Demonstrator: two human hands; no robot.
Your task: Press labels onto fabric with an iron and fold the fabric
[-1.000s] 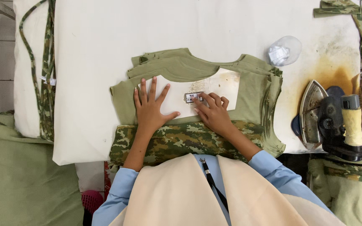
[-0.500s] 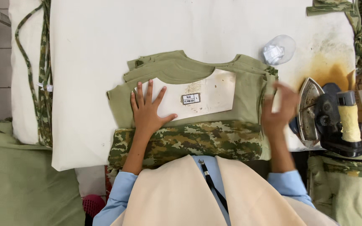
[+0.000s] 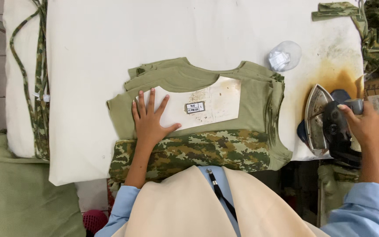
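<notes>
An olive green garment (image 3: 251, 101) lies flat on the white padded table (image 3: 154, 30), with a camouflage band (image 3: 198, 151) along its near edge. A white cardboard template (image 3: 211, 101) rests on the garment, and a small rectangular label (image 3: 195, 107) sits on the template. My left hand (image 3: 148, 120) presses flat on the left part of the template, fingers spread. At the table's right edge my right hand (image 3: 365, 125) grips the handle of the iron (image 3: 325, 120), which stands tilted on its rest.
A crumpled clear plastic piece (image 3: 284, 56) lies right of the garment beside a brown scorch stain (image 3: 330, 79). Camouflage fabric strips (image 3: 31, 87) hang at the left, more camouflage pieces (image 3: 378, 39) pile at the far right, and green cloth (image 3: 18, 193) lies lower left.
My right hand left the label, swung right across the garment and took hold of the iron's handle. My left hand stayed pressed on the template.
</notes>
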